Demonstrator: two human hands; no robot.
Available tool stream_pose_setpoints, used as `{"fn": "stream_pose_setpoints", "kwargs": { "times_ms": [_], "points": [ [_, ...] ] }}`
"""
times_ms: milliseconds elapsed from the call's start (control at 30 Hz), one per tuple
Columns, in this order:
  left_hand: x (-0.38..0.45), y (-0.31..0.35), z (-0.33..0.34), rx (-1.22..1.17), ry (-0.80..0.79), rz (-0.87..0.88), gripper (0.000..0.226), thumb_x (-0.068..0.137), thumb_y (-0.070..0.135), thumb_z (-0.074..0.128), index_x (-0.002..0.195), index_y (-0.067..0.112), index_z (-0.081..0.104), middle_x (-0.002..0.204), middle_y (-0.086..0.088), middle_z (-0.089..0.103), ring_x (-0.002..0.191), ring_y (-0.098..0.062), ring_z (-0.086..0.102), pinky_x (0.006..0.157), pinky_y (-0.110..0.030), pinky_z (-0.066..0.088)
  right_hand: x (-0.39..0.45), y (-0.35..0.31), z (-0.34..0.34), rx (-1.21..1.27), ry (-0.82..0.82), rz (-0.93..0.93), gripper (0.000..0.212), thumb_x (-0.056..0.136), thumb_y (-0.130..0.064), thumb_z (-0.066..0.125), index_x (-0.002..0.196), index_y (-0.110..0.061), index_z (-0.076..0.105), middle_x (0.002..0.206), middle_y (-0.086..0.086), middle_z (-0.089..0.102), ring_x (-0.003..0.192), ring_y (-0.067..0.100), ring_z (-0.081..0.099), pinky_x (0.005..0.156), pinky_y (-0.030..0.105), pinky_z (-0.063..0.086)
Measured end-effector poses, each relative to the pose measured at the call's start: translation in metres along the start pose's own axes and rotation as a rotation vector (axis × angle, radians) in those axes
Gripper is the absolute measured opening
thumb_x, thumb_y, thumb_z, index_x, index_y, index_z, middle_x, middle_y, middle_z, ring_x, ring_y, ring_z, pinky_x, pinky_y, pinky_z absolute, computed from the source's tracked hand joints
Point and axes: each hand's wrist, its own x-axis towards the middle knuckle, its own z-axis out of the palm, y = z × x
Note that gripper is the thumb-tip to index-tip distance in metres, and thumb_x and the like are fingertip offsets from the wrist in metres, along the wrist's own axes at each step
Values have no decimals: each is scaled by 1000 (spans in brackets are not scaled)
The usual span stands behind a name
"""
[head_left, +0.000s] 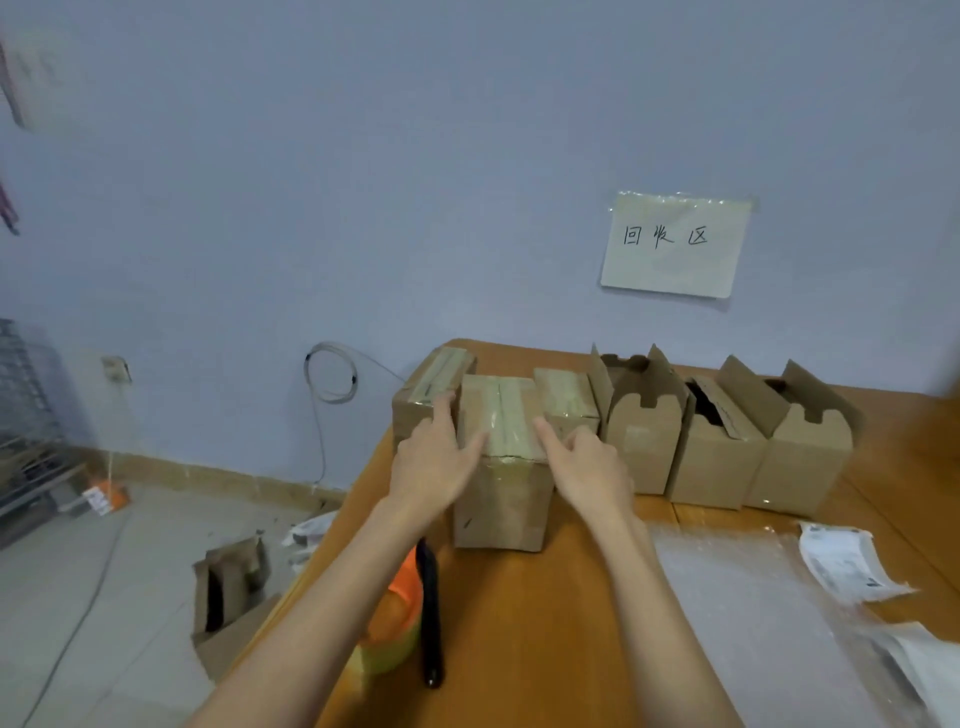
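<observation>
A tall cardboard box (501, 499), sealed with clear tape along its top, stands on the wooden table (561, 623) in front of me. My left hand (434, 457) rests on its top left edge with straight fingers, the thumb lying on the tape. My right hand (587, 462) touches the top right edge, its index finger stretched along the tape. Neither hand grips the box. Two more taped boxes stand behind it, one on the left (428, 395) and one on the right (566, 402).
Three open boxes (717, 457) line up to the right. A tape dispenser with an orange roll (402, 618) lies near the left table edge. Bubble wrap (753, 623) and paper labels (841, 564) lie on the right. An open carton (228, 582) sits on the floor. A paper sign (675, 244) hangs on the wall.
</observation>
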Motion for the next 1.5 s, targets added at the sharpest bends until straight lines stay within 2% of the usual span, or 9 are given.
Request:
{"fn": "stream_pose_setpoints", "kwargs": {
  "times_ms": [100,233,367,567,667,733,933,1100,1500],
  "points": [
    [-18,7,-9,11,-20,22,61,94,46,51,140,11,32,117,-13,63,106,-35,61,86,-42,50,-23,-2,-15,-160,-11,-11,63,93,-69,27,104,-14,57,99,5,66,94,27,61,76,35,45],
    [-39,10,-16,26,-62,44,38,88,40,58,107,13,40,94,-7,61,90,-31,60,66,-37,44,-48,3,-32,-240,-102,-14,50,91,-63,39,82,-18,57,86,1,66,81,24,61,73,34,48],
    [-67,13,-18,38,-78,64,41,87,38,59,109,13,35,77,-4,66,72,-23,64,55,-31,43,-72,13,-43,-203,-178,-19,45,90,-60,43,70,-19,51,79,1,66,78,23,63,74,37,50],
    [-75,7,-17,89,-93,76,49,86,51,57,110,13,38,79,-6,68,69,-24,66,67,-39,56,-92,12,-54,-220,-220,36,45,92,-59,42,90,-16,55,95,4,67,89,23,62,77,36,50],
    [-64,-3,-20,105,-16,55,50,87,63,45,104,16,42,74,-7,68,74,-27,66,74,-44,53,-115,-12,-57,-364,28,-46,47,94,-51,48,121,-13,49,122,7,53,110,25,50,83,34,45],
    [-57,-8,-24,39,54,30,41,91,58,42,99,17,45,75,-8,67,76,-29,65,76,-42,51,-139,-40,-49,-342,176,-243,34,97,-42,46,119,-17,51,119,4,55,109,23,53,81,33,45],
    [-50,-12,-48,-51,227,-26,31,98,46,36,105,19,48,77,-5,66,77,-27,63,68,-38,44,-166,-79,26,-531,-455,-387,31,93,-2,47,121,-10,58,124,11,61,115,30,58,74,31,35],
    [-54,-17,-62,-32,246,-29,31,97,47,38,109,19,48,72,-4,66,71,-20,63,67,-37,49,-145,-72,55,-504,-467,-304,37,96,3,38,128,-7,54,131,13,56,121,31,54,87,36,49],
    [-54,-23,-67,-195,208,-111,30,97,43,44,113,17,49,75,0,65,66,-16,65,78,-43,55,-144,-63,72,-448,-483,-196,35,98,-2,42,132,-2,49,130,15,51,118,31,54,89,35,48]
  ]
}}
